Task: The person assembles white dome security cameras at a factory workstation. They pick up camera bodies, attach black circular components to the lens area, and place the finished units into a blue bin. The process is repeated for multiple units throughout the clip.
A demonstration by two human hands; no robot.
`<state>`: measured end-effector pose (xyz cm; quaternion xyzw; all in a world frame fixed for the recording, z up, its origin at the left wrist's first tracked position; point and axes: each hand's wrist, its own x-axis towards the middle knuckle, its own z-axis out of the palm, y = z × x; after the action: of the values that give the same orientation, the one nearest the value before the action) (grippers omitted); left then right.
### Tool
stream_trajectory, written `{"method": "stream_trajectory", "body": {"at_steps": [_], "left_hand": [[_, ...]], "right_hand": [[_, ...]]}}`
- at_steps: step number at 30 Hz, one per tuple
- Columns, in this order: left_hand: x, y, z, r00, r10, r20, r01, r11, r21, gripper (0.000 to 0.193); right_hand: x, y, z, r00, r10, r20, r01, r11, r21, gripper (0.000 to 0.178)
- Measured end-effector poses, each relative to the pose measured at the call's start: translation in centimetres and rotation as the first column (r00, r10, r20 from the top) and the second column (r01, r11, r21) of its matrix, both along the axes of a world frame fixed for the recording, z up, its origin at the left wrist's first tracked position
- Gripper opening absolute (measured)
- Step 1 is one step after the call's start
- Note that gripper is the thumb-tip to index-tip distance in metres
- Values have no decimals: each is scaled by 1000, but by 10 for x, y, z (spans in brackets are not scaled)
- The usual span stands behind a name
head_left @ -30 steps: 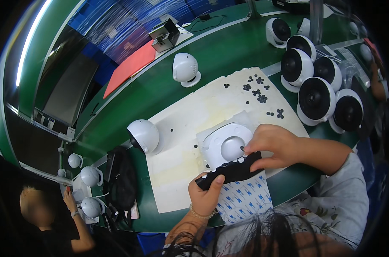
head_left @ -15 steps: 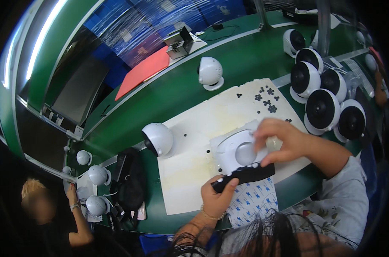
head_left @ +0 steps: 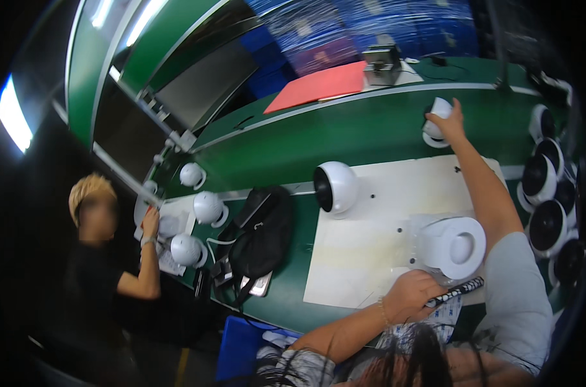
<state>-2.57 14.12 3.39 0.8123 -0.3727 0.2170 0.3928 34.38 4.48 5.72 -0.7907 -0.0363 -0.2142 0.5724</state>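
My left hand (head_left: 414, 295) is closed round one end of a black strip with white dots (head_left: 466, 290), low over a white and blue printed sheet (head_left: 446, 315). Just beyond it, a white rounded device (head_left: 438, 248) lies on clear plastic with its ring-shaped base (head_left: 475, 244) facing up. My right arm reaches far forward past the board. At its end, my right hand (head_left: 453, 122) grips the upper part of another white device (head_left: 434, 139), which is upright on the green bench. A third white device with a black front (head_left: 341, 188) rests at the board's far left corner.
Small black dots lie on the pale board (head_left: 351, 274). Several black-fronted white devices (head_left: 546, 226) crowd the right side. Left of the board are a black bag (head_left: 264, 235) and more white devices (head_left: 209, 208), near a seated person (head_left: 106, 258). A metal box (head_left: 382, 64) stands at the back.
My right hand has left the strip and the device on the plastic and stretched forward to the far device. My left hand keeps the strip. The whole view has swung leftward.
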Motion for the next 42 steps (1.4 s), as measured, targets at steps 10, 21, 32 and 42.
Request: {"method": "stream_trajectory", "body": {"at_steps": [10,21,32,42], "left_hand": [[-2,2,2,1000,-5,-4,5,999,-41,21],[-4,-9,24,981,99,-167,-124,982,-142,12],[-16,-13,31,969,170,-178,-203,961,-186,11],[-20,-12,31,897,243,-368,-350,901,-256,10]], "right_hand": [[-133,57,37,614,783,-97,-782,621,63,109],[-238,-73,87,636,741,214,-727,669,-156,58],[-308,-111,62,427,898,107,-789,428,-440,45],[-308,-118,55,369,816,444,-728,551,-408,39]]}}
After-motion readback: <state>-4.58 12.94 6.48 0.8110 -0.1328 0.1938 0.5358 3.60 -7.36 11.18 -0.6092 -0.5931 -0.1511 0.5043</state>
